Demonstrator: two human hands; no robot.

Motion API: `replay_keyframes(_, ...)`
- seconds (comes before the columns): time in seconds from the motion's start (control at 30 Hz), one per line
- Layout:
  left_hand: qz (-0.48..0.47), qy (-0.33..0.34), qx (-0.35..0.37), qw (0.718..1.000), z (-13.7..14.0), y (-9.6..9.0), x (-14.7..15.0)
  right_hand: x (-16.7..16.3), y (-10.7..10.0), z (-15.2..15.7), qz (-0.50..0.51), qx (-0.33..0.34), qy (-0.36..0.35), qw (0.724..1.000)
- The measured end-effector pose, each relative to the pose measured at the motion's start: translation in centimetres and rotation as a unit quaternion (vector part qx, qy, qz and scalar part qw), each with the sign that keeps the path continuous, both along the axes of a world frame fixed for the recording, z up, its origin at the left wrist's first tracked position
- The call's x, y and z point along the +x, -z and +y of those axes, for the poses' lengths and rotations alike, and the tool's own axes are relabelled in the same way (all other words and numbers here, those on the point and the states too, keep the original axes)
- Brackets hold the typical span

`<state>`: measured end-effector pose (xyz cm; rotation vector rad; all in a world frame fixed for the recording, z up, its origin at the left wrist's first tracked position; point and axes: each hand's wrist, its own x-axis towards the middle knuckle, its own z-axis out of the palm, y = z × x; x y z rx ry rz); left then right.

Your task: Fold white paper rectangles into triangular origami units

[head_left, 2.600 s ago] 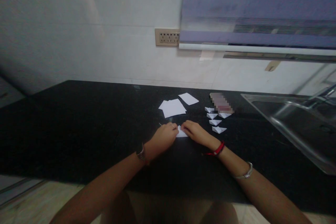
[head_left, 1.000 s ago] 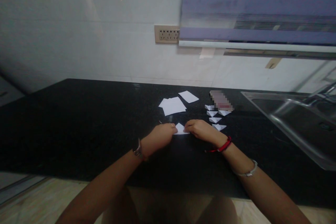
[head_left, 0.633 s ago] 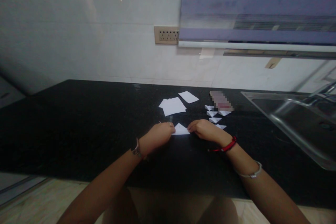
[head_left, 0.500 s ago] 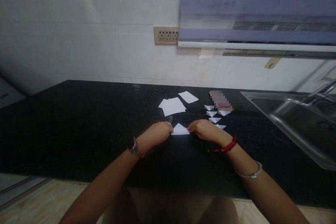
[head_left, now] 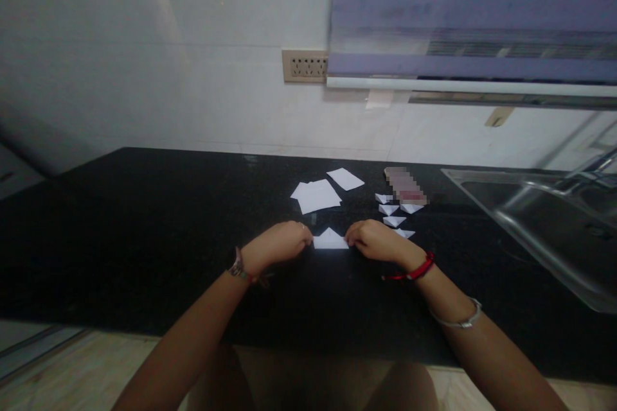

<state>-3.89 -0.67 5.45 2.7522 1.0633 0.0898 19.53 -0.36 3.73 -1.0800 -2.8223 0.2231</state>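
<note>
A small folded white paper [head_left: 330, 241] lies on the black counter, with a peak at the top and a flat strip along its near side. My right hand [head_left: 373, 239] is closed, its fingertips at the paper's right corner. At the left end, my left hand [head_left: 282, 243] has its fingers bent together, with the tips just beside the paper's edge. Several small folded paper pieces [head_left: 394, 221] lie to the right, one partly behind my right hand. Beyond my hands are loose white paper sheets [head_left: 319, 196] in an overlapping pile and a single sheet [head_left: 345, 178].
A blurred-out phone-shaped object [head_left: 405, 185] lies near the folded pieces. A steel sink [head_left: 501, 209] is set into the counter [head_left: 159, 225] at right. The tiled wall behind carries a socket panel [head_left: 306, 67] and a striped blind [head_left: 409, 26].
My left hand has drawn slightly left, off the paper's left corner, leaving that edge in view. The right hand stays almost where it was.
</note>
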Motion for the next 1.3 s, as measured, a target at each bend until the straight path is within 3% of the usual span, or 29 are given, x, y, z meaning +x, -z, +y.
replay_keyframes(0.27, 0.005, -0.013, 0.027, 1.0, 0.0, 0.6, 0.6, -1.3, 0.2, -0.4, -0.002, 0.054, 0.019, 0.998)
replay_keyframes(0.53, -0.039, -0.094, 0.046, 0.994, 0.2, 2.9, 1.9, -2.9, 1.3, -0.4, -0.031, 0.104, 0.048, 0.993)
replay_keyframes(0.73, -0.107, -0.113, 0.013, 0.988, 0.7, 3.6, 2.1, -2.5, 1.9, 0.0, 0.021, 0.081, 0.048, 0.995)
replay_keyframes(0.93, -0.088, -0.083, 0.034, 0.992, 1.2, 3.8, 1.8, -2.0, 2.3, 0.5, 0.062, 0.059, 0.03, 0.996)
replay_keyframes(1.3, -0.01, -0.006, 0.091, 0.996, 1.6, 3.5, 1.4, -1.7, 1.8, 0.3, 0.05, 0.083, 0.009, 0.995)
